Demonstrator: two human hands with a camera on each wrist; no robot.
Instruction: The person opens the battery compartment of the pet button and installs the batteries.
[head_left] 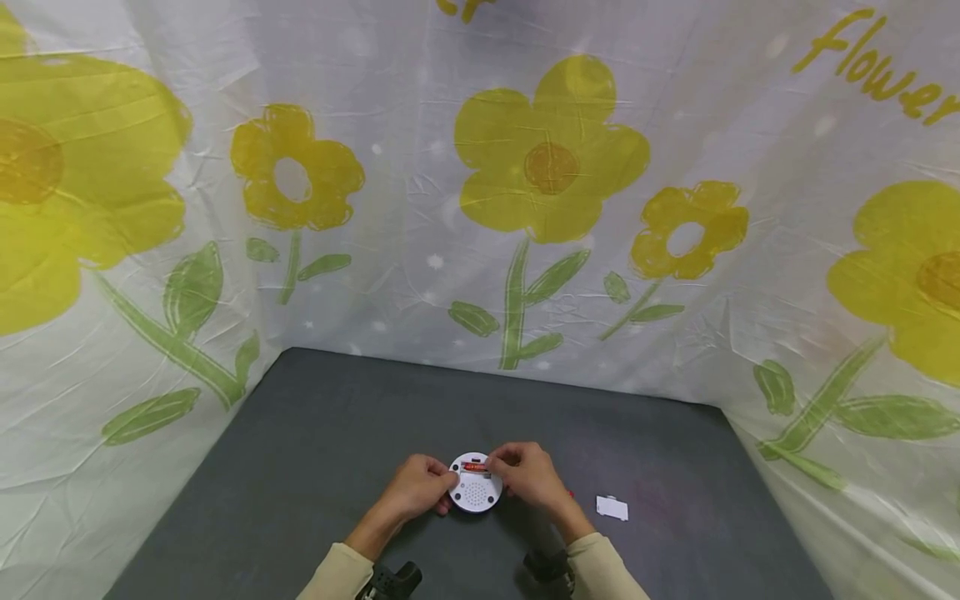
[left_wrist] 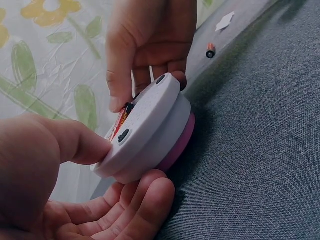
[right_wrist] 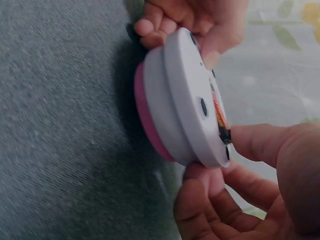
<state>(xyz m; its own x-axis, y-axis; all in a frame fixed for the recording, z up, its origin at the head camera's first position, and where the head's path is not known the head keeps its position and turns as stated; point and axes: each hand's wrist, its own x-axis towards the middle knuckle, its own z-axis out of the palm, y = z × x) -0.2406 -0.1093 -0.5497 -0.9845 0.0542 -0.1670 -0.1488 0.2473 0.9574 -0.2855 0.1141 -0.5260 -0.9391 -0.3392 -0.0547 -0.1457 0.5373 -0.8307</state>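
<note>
A flower-printed curtain (head_left: pixel 405 208) hangs around a dark table (head_left: pixel 352 417).

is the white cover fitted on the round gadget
No, the white cover lies on the dark table, apart from the round gadget.

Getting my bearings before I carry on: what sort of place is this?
Probably a small enclosed work booth, though what lies beyond doesn't show: flower-printed sheeting stands on three visible sides of a dark work surface, and a round white device is being held at that surface.

Pale, creased walls (head_left: pixel 397 292) with yellow flowers (head_left: pixel 551 167) and green stems (head_left: pixel 513 308); dark grey, cloth-textured tabletop (head_left: pixel 360 417) below
</note>
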